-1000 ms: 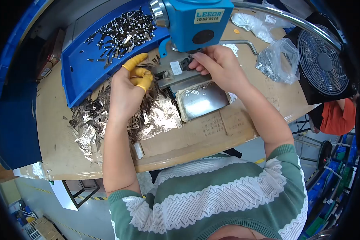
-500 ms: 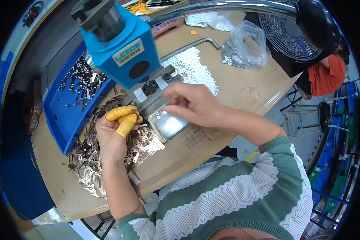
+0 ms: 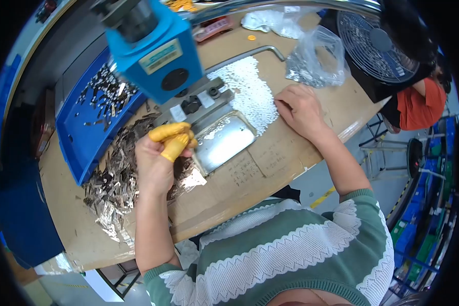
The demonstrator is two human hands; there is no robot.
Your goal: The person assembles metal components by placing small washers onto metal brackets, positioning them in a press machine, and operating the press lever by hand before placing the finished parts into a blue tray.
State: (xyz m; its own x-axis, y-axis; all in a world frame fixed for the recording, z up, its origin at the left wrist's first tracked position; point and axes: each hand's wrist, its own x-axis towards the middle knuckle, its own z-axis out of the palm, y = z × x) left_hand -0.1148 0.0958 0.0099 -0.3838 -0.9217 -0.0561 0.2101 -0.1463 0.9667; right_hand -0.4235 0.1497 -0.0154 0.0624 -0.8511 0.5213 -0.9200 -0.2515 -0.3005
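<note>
Head view, going from the grip out: my left hand (image 3: 155, 163), yellow finger cots on, has its fingers bunched by the near-left end of the fixture (image 3: 193, 105), over the right side of the metal strips (image 3: 112, 186). Can't tell if a strip is clamped in there. My right hand (image 3: 302, 109) is curled down at the right edge of the small white pieces (image 3: 250, 89); its tips are hidden, so no clue whether they're apart or pinching.

I'd take one piece with light fingertips, keep the left wrist low and steady, and keep fingers clear under the blue press (image 3: 155, 61).

Looks-wise, the strips are thin, flat and heaped every which way, dull brown to bright silver, near-left of the press. The white bits are tiny and spread right of the fixture.
</note>
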